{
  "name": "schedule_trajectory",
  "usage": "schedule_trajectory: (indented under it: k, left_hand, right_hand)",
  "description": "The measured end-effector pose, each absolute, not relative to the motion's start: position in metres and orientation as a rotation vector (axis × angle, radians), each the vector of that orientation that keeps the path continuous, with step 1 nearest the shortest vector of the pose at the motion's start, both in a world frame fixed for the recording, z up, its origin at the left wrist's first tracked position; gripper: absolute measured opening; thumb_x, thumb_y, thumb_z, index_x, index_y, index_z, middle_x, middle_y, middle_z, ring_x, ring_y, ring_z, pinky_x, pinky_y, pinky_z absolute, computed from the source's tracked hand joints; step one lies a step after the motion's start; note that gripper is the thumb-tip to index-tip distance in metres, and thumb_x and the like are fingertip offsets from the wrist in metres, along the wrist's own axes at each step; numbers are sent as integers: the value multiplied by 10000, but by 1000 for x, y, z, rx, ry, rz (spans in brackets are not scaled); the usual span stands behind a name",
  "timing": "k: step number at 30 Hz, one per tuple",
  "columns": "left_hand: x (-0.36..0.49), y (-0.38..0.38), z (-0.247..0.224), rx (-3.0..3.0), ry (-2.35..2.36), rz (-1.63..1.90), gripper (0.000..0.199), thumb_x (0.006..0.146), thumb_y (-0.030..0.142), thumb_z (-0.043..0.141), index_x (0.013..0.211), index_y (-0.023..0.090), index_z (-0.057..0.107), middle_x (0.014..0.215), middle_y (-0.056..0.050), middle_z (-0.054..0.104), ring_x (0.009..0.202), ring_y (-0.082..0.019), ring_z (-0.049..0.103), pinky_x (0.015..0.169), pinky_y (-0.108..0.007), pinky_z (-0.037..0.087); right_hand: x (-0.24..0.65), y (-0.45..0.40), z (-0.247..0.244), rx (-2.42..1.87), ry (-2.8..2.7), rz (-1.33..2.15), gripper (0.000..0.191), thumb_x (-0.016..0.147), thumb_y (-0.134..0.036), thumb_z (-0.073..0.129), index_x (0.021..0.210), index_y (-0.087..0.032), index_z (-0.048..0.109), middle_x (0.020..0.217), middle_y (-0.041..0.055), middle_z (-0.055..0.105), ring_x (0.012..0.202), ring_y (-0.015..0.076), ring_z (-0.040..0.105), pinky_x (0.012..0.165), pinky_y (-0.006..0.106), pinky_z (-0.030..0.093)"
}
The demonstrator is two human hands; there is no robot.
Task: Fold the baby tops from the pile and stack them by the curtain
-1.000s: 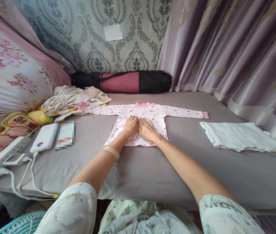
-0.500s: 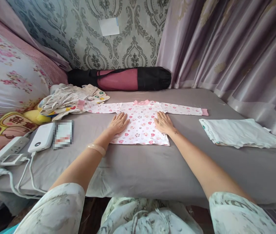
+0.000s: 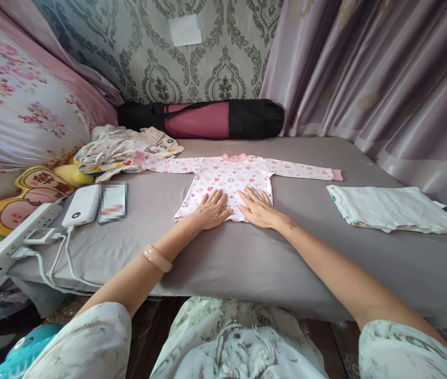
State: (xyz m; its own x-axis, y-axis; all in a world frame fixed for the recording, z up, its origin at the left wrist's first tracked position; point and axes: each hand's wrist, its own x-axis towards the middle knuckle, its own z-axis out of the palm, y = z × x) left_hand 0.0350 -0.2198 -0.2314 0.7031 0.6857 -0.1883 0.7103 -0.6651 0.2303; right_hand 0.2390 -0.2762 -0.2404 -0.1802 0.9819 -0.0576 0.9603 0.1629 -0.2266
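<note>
A small white long-sleeved shirt with pink hearts, pink collar and pink cuffs lies spread flat on the grey sheet, its sleeves stretched to both sides. My left hand rests flat on the lower part of the shirt, fingers spread. Beside it, a short gap away, my right hand presses on the lower right part, palm down with fingers apart. A pale bangle circles my left wrist. The left cuff touches a heap of crumpled clothes.
Folded white cloth lies at the right. On the left are a white power bank with a cable, a power strip and a yellow cushion. A black and pink rolled bag lies along the wall.
Both hands have slid down the shirt towards its hem and come closer together. The left part of the hem now spreads further left. The view has shifted slightly.
</note>
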Motion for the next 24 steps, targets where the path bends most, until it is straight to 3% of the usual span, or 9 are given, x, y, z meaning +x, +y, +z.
schedule_trajectory:
  k: [4, 10, 13, 15, 17, 20, 24]
  left_hand:
    - [23, -233, -232, 2655, 1074, -95, 649, 993, 522, 166, 1529, 160, 217, 1621, -136, 150, 1503, -244, 57, 1200, -482, 65]
    - [9, -270, -225, 2698, 927, -83, 626, 1001, 476, 201, 1520, 130, 250, 1614, -141, 168, 1499, -260, 99, 1205, -469, 101]
    - [6, -278, -213, 2632, 860, 23, 529, 1000, 418, 252, 1459, 190, 383, 1519, -108, 417, 1414, -240, 364, 1153, -398, 286]
    - [8, -274, -207, 2570, 948, 116, 445, 992, 326, 267, 1355, 233, 506, 1325, -83, 615, 1228, -223, 568, 1028, -350, 428]
    - [11, -265, -205, 2545, 1074, 204, 405, 970, 249, 287, 1256, 237, 573, 1175, -76, 683, 1078, -216, 642, 923, -328, 486]
    - [17, -249, -214, 2616, 1093, 250, 371, 964, 233, 317, 1230, 194, 573, 1247, -111, 635, 1145, -224, 604, 965, -340, 470]
    - [8, -234, -235, 2695, 1111, 114, 470, 998, 405, 308, 1391, 200, 467, 1523, -118, 402, 1429, -247, 332, 1160, -418, 279]
  right_hand:
    - [238, -298, -230, -1861, -2403, 372, 567, 1010, -427, 207, 1530, -220, 296, 1624, 99, 169, 1493, 254, 101, 1195, 507, 81]
    - [221, -333, -223, -1746, -2521, 391, 557, 1005, -381, 238, 1523, -188, 312, 1620, 99, 170, 1489, 272, 129, 1194, 542, 101]
    - [207, -344, -215, -1684, -2541, 390, 562, 988, -369, 308, 1495, -129, 346, 1591, 140, 255, 1468, 273, 221, 1188, 498, 193]
    - [200, -342, -209, -1672, -2493, 373, 480, 983, -315, 323, 1403, -138, 471, 1484, 148, 453, 1379, 262, 404, 1142, 441, 308]
    - [195, -335, -207, -1693, -2401, 347, 416, 991, -271, 296, 1281, -160, 572, 1326, 129, 604, 1247, 242, 544, 1077, 402, 385]
    - [194, -323, -214, -1672, -2352, 314, 451, 1013, -311, 264, 1345, -149, 523, 1408, 130, 541, 1325, 250, 470, 1114, 436, 342]
    - [202, -322, -227, -1570, -2497, 392, 563, 1021, -406, 231, 1506, -142, 342, 1581, 106, 291, 1471, 243, 215, 1205, 482, 161]
